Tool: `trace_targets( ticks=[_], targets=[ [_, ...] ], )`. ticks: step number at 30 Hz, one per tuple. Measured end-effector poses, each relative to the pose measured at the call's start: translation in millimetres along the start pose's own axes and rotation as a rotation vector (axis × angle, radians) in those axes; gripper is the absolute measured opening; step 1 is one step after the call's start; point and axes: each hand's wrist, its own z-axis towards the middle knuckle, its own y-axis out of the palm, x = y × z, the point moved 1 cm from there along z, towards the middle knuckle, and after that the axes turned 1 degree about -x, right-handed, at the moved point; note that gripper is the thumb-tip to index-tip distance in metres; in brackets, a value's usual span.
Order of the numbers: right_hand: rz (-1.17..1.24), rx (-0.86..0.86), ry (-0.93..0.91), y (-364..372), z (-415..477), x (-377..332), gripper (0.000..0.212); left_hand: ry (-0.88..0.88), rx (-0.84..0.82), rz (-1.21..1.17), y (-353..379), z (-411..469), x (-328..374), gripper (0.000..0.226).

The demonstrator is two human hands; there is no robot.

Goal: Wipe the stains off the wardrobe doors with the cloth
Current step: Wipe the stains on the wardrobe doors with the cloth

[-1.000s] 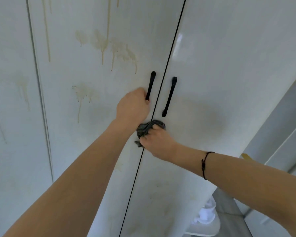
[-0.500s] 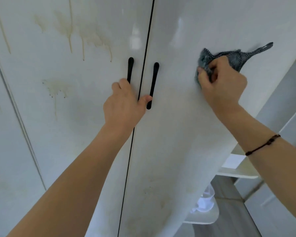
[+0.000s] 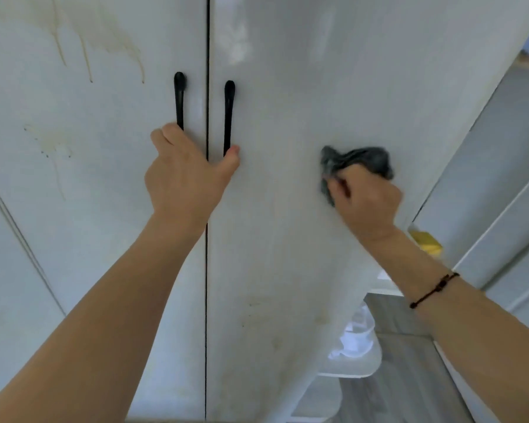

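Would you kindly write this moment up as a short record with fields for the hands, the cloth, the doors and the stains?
left hand: fingers curled over the lower end of the left handle, thumb against the right handle
right hand: grips the cloth
cloth: dark grey, bunched, pressed on the right door, right of the handles
left door: brownish drip stains near the top, a splatter lower down, not yet wiped
right door: only faint marks low down
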Motion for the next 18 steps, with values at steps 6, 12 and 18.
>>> trace_targets(
  ticks=[6,12,18],
  targets=[
    [-0.010,0.165,0.106,12,-23,22,0.035,-0.044,0.120,-0.022,14,-8,5,0.078],
    [0.043,-0.155,-0.112,8,-174,7,0.033,0.004,0.180,-0.076,18,-11,-1,0.080],
    [0.040,0.056,0.429,-8,-41,34,0.034,0.069,0.173,-0.122,16,-6,-7,0.083]
  ],
)
